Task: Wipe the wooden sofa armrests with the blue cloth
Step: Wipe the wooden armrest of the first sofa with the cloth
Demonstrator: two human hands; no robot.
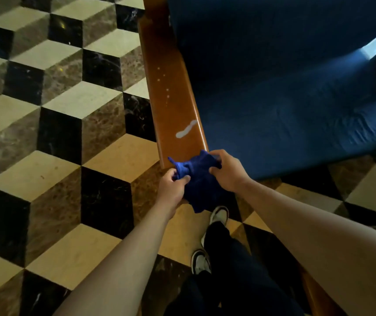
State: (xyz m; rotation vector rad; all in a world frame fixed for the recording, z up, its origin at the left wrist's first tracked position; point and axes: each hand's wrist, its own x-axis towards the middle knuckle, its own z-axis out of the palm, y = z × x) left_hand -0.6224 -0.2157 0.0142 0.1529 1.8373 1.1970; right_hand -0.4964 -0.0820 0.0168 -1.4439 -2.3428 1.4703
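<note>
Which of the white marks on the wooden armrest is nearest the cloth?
The long smear, just beyond the blue cloth; the small dots lie farther up the armrest.

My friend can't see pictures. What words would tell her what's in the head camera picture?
Two bare hands, left hand and right hand, hold a bunched blue cloth at the near end of a wooden sofa armrest. A white smear and small white drops lie farther along the armrest, beside a blue seat cushion, over a checkered floor.
</note>
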